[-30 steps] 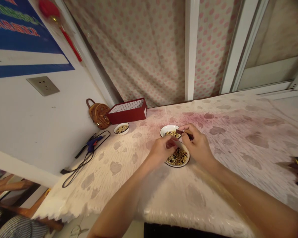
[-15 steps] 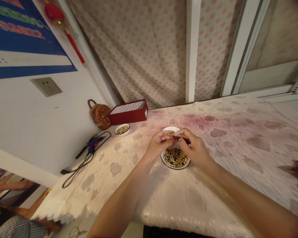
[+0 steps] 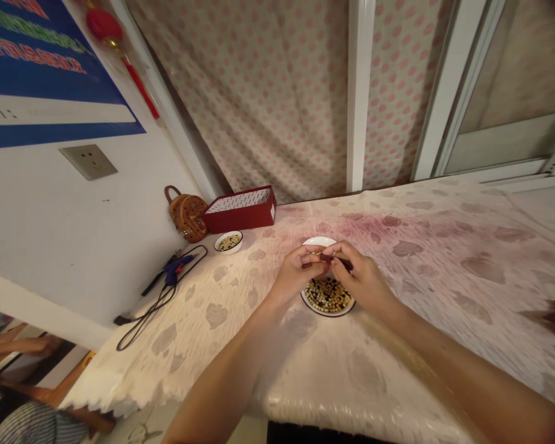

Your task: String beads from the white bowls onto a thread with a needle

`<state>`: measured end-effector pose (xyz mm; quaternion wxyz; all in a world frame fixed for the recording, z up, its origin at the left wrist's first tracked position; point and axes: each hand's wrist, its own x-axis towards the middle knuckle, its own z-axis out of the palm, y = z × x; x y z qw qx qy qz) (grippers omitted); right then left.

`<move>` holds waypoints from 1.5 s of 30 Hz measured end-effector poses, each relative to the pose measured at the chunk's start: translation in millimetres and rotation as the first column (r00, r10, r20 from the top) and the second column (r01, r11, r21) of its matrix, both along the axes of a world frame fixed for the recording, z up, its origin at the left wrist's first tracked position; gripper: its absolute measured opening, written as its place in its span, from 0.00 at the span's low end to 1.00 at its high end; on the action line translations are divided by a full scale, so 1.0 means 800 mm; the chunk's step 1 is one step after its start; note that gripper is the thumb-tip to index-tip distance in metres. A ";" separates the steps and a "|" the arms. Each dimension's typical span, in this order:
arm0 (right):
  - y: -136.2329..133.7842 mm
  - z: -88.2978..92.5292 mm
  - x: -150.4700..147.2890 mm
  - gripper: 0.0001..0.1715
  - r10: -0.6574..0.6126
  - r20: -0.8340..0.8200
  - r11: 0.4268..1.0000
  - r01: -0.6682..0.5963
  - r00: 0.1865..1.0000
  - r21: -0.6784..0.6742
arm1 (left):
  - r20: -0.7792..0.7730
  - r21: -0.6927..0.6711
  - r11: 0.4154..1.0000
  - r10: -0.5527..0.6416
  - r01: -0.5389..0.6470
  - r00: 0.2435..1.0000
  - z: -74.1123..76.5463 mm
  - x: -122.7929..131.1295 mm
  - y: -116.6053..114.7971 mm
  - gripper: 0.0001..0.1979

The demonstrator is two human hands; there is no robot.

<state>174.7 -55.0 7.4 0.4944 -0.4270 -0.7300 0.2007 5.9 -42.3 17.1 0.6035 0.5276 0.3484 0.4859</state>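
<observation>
My left hand point(image 3: 292, 271) and my right hand point(image 3: 363, 271) meet in front of me, fingertips pinched. Between them is a small dark brown, stick-like piece point(image 3: 327, 258); its exact kind is too small to make out. Both hands are closed on it, and fingers cover part of it. Just below them stands a white dark-rimmed bowl point(image 3: 329, 315) filled with yellow and black beads point(image 3: 328, 295). Behind my fingers a second white bowl point(image 3: 319, 240) shows only its far part; its contents are mostly hidden.
Farther left stand a small bowl point(image 3: 229, 248) of mixed beads, a dark red box point(image 3: 245, 217) and a brown bag point(image 3: 188, 217). A blue glue gun point(image 3: 178, 269) lies with its cord along the wall. Another person's arm point(image 3: 21, 346) shows at lower left.
The dark piece and my fingers have shifted only very slightly. Both hands keep their pinch above the bead bowl.
</observation>
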 end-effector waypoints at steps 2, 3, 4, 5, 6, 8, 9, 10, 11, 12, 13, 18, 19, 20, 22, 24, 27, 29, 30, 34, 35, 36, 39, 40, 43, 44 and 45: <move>0.000 0.001 0.000 0.09 0.003 -0.003 1.000 -0.003 1.000 0.003 | 0.002 -0.001 1.000 0.004 -0.004 1.000 0.001 0.000 0.000 0.20; 0.000 0.001 0.000 0.09 0.005 -0.005 1.000 -0.005 1.000 0.003 | 0.006 -0.003 1.000 0.003 -0.003 1.000 0.001 0.000 -0.001 0.20; 0.001 0.000 0.000 0.09 0.006 -0.007 1.000 -0.005 1.000 0.003 | 0.012 -0.004 1.000 0.005 -0.005 1.000 0.001 0.000 0.000 0.20; 0.001 0.000 0.000 0.09 0.004 -0.010 1.000 -0.004 1.000 0.004 | 0.018 -0.005 1.000 0.008 -0.008 1.000 0.001 -0.001 0.000 0.20; 0.001 0.000 0.000 0.09 0.002 -0.013 1.000 -0.002 1.000 0.005 | 0.023 -0.006 1.000 0.012 -0.012 1.000 0.001 -0.001 0.000 0.21; 0.001 0.000 0.000 0.09 -0.005 -0.021 1.000 0.005 1.000 0.013 | 0.031 -0.008 1.000 0.018 -0.018 0.999 0.000 -0.002 0.002 0.21; 0.001 0.000 0.000 0.09 -0.007 -0.027 1.000 0.008 1.000 0.017 | 0.034 -0.009 1.000 0.021 -0.021 0.999 -0.001 -0.003 0.002 0.22; 0.001 0.000 0.001 0.09 -0.009 -0.032 1.000 0.010 0.999 0.019 | 0.034 -0.010 1.000 0.022 -0.021 0.999 -0.001 -0.003 0.003 0.22; 0.001 0.000 0.001 0.09 -0.012 -0.036 1.000 0.013 0.999 0.020 | 0.035 -0.010 1.000 0.022 -0.021 0.999 -0.001 -0.003 0.003 0.22; 0.001 0.000 0.001 0.09 -0.014 -0.038 1.000 0.015 0.999 0.020 | 0.034 -0.010 1.000 0.022 -0.021 0.999 -0.001 -0.003 0.003 0.22; 0.001 0.001 0.001 0.08 -0.017 -0.037 1.000 0.018 0.999 0.018 | 0.032 -0.009 1.000 0.020 -0.020 0.999 -0.001 -0.003 0.003 0.22; 0.001 0.001 0.001 0.10 -0.033 -0.008 0.999 0.033 0.999 0.015 | -0.001 0.016 1.000 0.007 -0.007 1.000 -0.004 -0.004 0.005 0.21; 0.001 0.001 0.001 0.10 -0.044 -0.012 0.999 0.044 0.999 0.016 | -0.009 0.027 1.000 0.008 -0.008 1.000 -0.005 -0.005 0.006 0.20; 0.000 0.001 0.001 0.10 -0.056 -0.022 0.998 0.057 0.998 0.017 | -0.020 0.043 0.999 0.017 -0.016 1.000 -0.007 -0.005 0.008 0.20; 0.000 0.001 0.001 0.10 -0.090 -0.059 0.996 0.091 0.994 0.019 | -0.056 0.099 0.992 0.079 -0.073 0.995 -0.011 -0.005 0.015 0.18; 0.001 0.001 0.002 0.10 -0.125 -0.093 0.992 0.127 0.988 0.023 | -0.105 0.171 0.974 0.170 -0.151 0.980 -0.016 -0.003 0.023 0.15; 0.002 0.002 0.003 0.10 -0.160 -0.107 0.986 0.164 0.981 0.032 | -0.179 0.267 0.942 0.257 -0.204 0.950 -0.024 0.000 0.034 0.13; 0.002 0.002 0.003 0.10 -0.160 -0.102 0.986 0.165 0.982 0.035 | -0.228 0.324 0.924 0.286 -0.204 0.931 -0.028 0.002 0.038 0.14; 0.002 0.003 0.003 0.10 -0.161 -0.102 0.985 0.166 0.982 0.037 | -0.259 0.352 0.914 0.301 -0.201 0.918 -0.028 0.002 0.037 0.15; 0.001 0.005 0.004 0.10 -0.195 -0.095 0.978 0.201 0.976 0.054 | -0.447 0.439 0.890 0.337 -0.125 0.829 -0.019 0.000 0.023 0.13; 0.001 0.005 0.004 0.10 -0.205 -0.091 0.976 0.211 0.974 0.058 | -0.498 0.454 0.888 0.328 -0.081 0.803 -0.015 0.000 0.017 0.11; 0.000 0.006 0.004 0.10 -0.212 -0.087 0.974 0.218 0.973 0.062 | -0.546 0.462 0.887 0.306 -0.024 0.780 -0.011 -0.001 0.012 0.10; 0.000 0.007 0.004 0.10 -0.226 -0.086 0.970 0.233 0.970 0.076 | -0.666 0.479 0.859 0.220 0.183 0.712 -0.004 0.001 -0.001 0.12; 0.000 0.007 0.004 0.10 -0.230 -0.088 0.968 0.237 0.969 0.081 | -0.702 0.488 0.836 0.204 0.251 0.682 -0.003 0.003 -0.004 0.13; 0.001 0.006 0.003 0.10 -0.236 -0.093 0.966 0.244 0.967 0.082 | -0.790 0.494 0.777 0.213 0.392 0.574 -0.003 0.008 -0.006 0.13; 0.001 0.005 0.003 0.10 -0.234 -0.094 0.967 0.241 0.968 0.078 | -0.811 0.487 0.771 0.223 0.411 0.541 -0.003 0.009 -0.006 0.12; 0.001 0.005 0.004 0.09 -0.231 -0.096 0.968 0.239 0.968 0.074 | -0.826 0.479 0.770 0.235 0.420 0.512 -0.003 0.009 -0.005 0.11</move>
